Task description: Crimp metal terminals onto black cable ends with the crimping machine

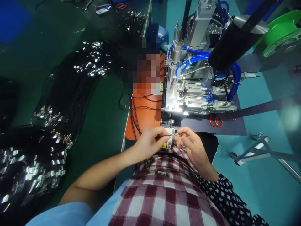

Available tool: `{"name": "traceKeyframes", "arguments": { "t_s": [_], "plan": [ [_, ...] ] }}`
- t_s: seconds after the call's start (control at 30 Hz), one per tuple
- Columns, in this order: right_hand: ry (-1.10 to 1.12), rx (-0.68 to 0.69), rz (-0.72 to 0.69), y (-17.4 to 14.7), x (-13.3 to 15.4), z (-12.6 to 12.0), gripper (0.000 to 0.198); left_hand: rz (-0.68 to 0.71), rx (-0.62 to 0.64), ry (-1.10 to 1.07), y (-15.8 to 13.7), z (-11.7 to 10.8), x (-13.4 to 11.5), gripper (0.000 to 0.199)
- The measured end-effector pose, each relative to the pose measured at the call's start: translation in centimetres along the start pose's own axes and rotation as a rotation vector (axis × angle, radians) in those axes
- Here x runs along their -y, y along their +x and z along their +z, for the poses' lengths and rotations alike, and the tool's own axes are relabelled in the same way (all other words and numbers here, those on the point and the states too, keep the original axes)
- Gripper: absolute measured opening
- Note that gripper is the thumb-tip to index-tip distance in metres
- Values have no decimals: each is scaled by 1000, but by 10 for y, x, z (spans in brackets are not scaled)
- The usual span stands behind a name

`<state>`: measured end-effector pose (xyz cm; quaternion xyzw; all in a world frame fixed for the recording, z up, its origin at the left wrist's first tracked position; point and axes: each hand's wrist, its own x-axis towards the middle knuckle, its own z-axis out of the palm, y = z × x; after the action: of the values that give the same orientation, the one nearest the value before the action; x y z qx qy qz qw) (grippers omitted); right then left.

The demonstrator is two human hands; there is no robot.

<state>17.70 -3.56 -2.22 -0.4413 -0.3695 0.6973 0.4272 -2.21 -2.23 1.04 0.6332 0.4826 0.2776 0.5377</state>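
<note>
In front of my apron, my left hand (150,141) pinches a thin black cable between thumb and fingers. The stripped end of the cable (172,134) points to the right, with thin wires showing. Facing it, my right hand (194,147) has its thumb and fingertips closed around those thin wires. Right below the fingers is a white labelled part (170,144) with dark characters and a yellow patch, partly covered by my left hand. Black cables (134,117) run across an orange surface (145,122) just beyond my left hand.
A metal machine (188,94) with blue air hoses stands ahead. Red-handled scissors (216,121) lie at its front edge. Bundles of black cables (72,75) with shiny connectors cover the green table (103,110) at left. A green spool (282,31) is at upper right.
</note>
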Motion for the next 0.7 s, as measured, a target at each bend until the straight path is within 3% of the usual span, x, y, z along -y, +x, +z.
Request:
{"name": "traceKeyframes", "arguments": {
  "t_s": [0.33,0.57,0.7],
  "plan": [
    [141,60,92,16,-7,8,33,-183,117,-366,6,-4,-1,30],
    [251,156,197,18,-9,9,34,-199,181,-438,9,-7,2,34],
    [216,100,211,15,-9,15,32,-230,148,-459,8,-6,5,36]
  ]
}}
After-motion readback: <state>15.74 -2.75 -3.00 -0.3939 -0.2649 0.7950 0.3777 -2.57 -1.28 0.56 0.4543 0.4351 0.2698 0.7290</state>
